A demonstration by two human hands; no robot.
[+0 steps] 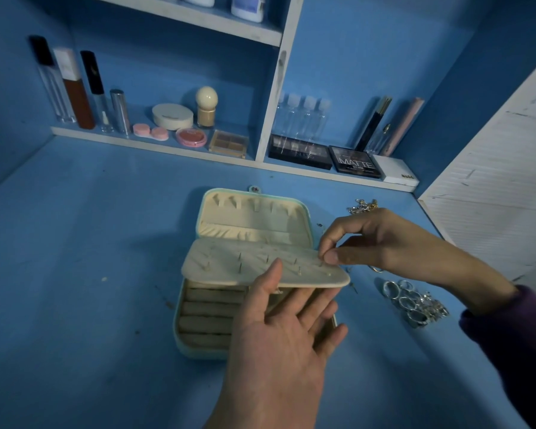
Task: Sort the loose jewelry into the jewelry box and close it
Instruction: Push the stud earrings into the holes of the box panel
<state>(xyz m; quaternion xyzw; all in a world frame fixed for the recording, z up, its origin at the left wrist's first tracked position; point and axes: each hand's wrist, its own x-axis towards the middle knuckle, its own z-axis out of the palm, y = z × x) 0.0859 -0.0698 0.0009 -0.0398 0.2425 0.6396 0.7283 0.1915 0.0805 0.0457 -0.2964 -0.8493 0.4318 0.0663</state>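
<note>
- Box [178, 326] open at mid-desk, lid [254, 212] laid back flat toward the back edge, padded rolls [208, 311] showing in the base.
- Cream flap [226, 269] lifted over the base, roughly level, several thin posts [239, 257] sticking up through it.
- Left hand [279, 329] palm up at the flap's front edge, fingers straight and spread beneath it, thumb lying along the top, propping it.
- Right hand [384, 243] at the flap's right edge, thumb and forefinger pinching a tiny piece [325, 256], too small to name.
- Pile of silver rings [415, 301] on the desk [74, 274] right of the box, near the right edge.
- Tangle of chains [362, 206] toward the back right corner, just behind the right hand.
- Cosmetics [172, 116] lined up along the shelf [155, 144] at the back edge.
</note>
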